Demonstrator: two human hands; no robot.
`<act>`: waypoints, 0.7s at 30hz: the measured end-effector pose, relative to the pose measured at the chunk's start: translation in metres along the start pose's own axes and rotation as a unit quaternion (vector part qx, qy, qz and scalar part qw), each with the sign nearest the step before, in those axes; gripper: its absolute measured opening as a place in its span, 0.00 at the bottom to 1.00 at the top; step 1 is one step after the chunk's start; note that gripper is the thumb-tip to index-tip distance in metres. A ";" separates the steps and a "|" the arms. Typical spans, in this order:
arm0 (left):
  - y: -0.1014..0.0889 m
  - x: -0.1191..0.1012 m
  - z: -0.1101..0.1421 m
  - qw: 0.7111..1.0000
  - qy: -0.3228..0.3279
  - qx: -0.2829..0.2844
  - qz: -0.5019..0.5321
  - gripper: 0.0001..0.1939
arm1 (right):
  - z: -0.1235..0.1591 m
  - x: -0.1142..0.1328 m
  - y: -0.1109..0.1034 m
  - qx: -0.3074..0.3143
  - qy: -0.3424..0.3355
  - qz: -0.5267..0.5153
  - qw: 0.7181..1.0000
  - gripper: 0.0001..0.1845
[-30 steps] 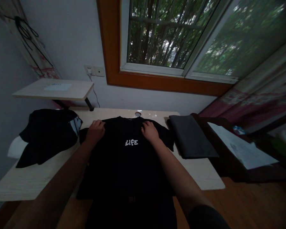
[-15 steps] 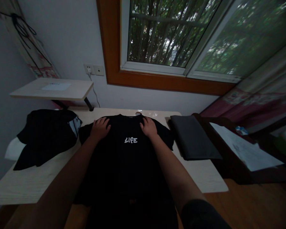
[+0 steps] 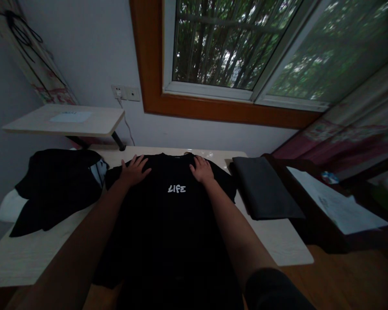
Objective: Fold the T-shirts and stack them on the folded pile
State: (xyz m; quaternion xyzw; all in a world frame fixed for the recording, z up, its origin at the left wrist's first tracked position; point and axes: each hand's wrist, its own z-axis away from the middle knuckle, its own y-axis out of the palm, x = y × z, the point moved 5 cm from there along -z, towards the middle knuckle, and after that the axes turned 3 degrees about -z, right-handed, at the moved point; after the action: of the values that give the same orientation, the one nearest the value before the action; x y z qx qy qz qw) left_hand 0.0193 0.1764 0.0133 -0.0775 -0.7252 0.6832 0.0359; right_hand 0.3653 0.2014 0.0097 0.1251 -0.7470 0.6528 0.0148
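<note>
A black T-shirt with white "LIFE" lettering on its chest lies spread on the light wood table, its collar toward the wall. My left hand rests on the left shoulder area of the shirt, fingers spread and pointing away from me. On the opposite shoulder lies my right hand, palm down with its fingers stretched out. Both touch the fabric without gripping it. The shirt's lower end runs toward my body and merges with dark clothing there, so its hem is hard to make out.
A heap of black clothes lies at the table's left, below a small raised shelf bearing a paper slip. To the right sits a folded dark grey item. Papers lie on dark furniture beyond. A window is above.
My left hand has shifted slightly up and left across the shirt, its thumb and fingers a little more spread. My right hand stays nearly in place. The view has moved slightly.
</note>
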 end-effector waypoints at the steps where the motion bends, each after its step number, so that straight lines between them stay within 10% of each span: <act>1: 0.000 0.000 -0.001 1.000 0.000 0.001 0.000 0.36 | -0.002 0.000 0.001 0.005 0.001 0.000 1.000 0.34; 21: 0.002 0.006 -0.006 1.000 0.016 -0.017 -0.006 0.34 | -0.008 -0.013 0.000 0.048 -0.042 0.003 0.998 0.36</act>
State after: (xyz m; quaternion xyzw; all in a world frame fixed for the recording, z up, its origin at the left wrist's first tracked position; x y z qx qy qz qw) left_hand 0.0146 0.1835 0.0114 -0.0845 -0.7363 0.6695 0.0499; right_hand 0.3767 0.2109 0.0087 0.1503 -0.7152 0.6821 -0.0246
